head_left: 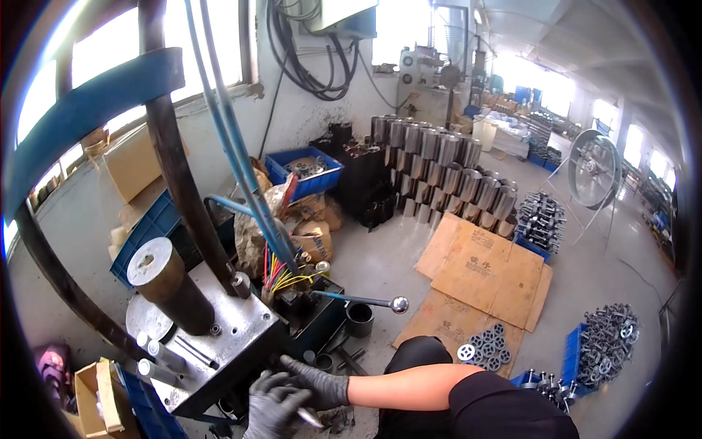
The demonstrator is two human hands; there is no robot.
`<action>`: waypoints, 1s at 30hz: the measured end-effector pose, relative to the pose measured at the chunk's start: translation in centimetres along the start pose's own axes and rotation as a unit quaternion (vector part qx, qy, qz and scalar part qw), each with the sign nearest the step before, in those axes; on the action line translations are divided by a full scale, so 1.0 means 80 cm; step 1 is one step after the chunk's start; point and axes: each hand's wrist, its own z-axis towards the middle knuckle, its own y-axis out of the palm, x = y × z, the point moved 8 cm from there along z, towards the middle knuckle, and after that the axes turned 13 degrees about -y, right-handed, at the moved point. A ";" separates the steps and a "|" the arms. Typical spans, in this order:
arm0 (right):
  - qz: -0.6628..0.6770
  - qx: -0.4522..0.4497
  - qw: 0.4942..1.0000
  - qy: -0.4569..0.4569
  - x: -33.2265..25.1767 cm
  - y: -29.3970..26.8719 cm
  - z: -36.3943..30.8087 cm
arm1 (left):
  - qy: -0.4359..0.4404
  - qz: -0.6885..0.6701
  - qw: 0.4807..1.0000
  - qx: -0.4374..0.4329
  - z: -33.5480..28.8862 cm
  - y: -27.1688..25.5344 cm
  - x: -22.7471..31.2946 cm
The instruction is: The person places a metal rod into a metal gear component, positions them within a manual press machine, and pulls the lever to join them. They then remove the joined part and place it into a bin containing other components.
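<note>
Both hands wear dark grey gloves and are close together beside the front of a press with a steel top plate (245, 311). My left hand (274, 408) is closed, its fingers curled around a short silver rod-like piece (310, 418) whose end sticks out. My right hand (322, 384) overlaps it from the right, one finger stretched toward the press's dark side; its other fingers are partly hidden. On the plate stand a thick steel cylinder (179, 289) and some short round bars (157, 372), beside two thin pins (196, 352).
A ball-ended lever (398, 304) juts right above a dark metal cup (360, 320). Flat cardboard (482, 267) on the floor carries several spoked metal wheels (488, 347). Blue bins of metal parts (601, 347) stand at right. Stacked metal cylinders (446, 172) and a large fan (594, 168) stand farther back.
</note>
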 end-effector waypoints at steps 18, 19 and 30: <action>-0.290 -0.013 0.949 -0.120 -0.025 -0.055 0.013 | -0.475 -0.457 0.743 -0.116 -0.047 0.073 -0.144; -0.332 -0.019 0.932 -0.146 -0.031 -0.055 0.019 | -0.464 -0.441 0.762 -0.101 -0.046 0.068 -0.149; -0.574 -0.033 0.784 -0.234 -0.058 -0.057 -0.039 | -0.429 0.000 0.903 0.025 -0.034 -0.005 -0.142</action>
